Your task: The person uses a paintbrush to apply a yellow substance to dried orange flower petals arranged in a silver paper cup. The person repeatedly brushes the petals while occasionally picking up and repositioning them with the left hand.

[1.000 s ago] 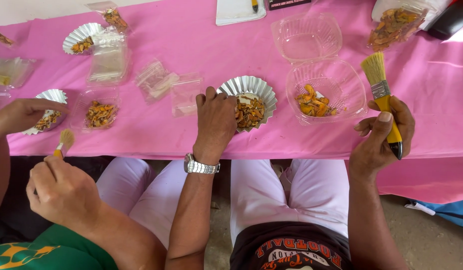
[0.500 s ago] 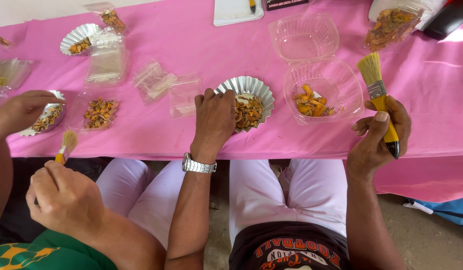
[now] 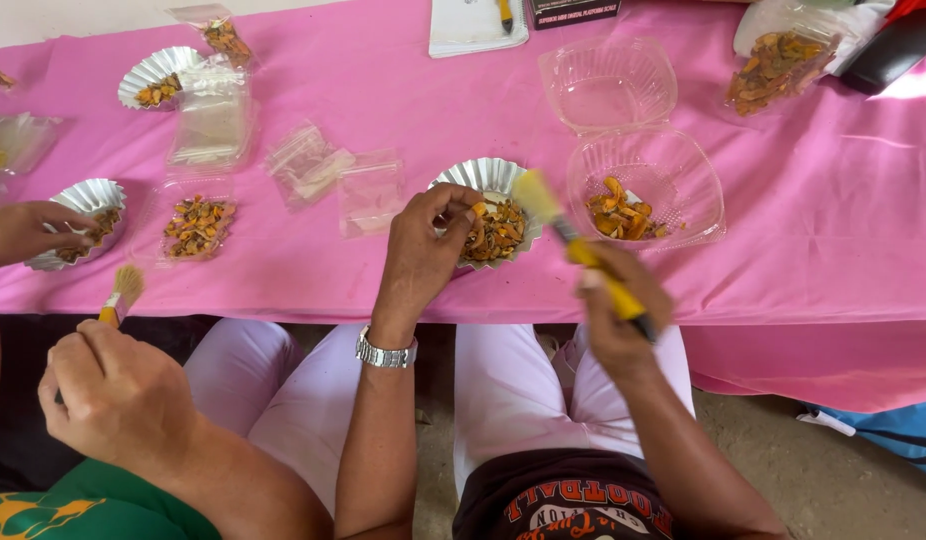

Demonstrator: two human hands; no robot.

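1. Swung left since half a second ago, the right hand [image 3: 615, 318] holds its grip clamped on the brush [image 3: 575, 245], bristles now over the foil dish [image 3: 453, 183].
2. Left hand [image 3: 423, 245] pinches an orange piece [image 3: 477, 209] at that dish on the table [image 3: 383, 280].

clamshell tub [image 3: 645, 190] beside foil dish [image 3: 491, 212], bare cloth [image 3: 833, 230] right

pink tablecloth [image 3: 843, 220], clear clamshell [image 3: 623, 110] with orange pieces, empty plastic bags [image 3: 313, 165], notepad [image 3: 478, 25], neighbour's foil cup [image 3: 88, 200]
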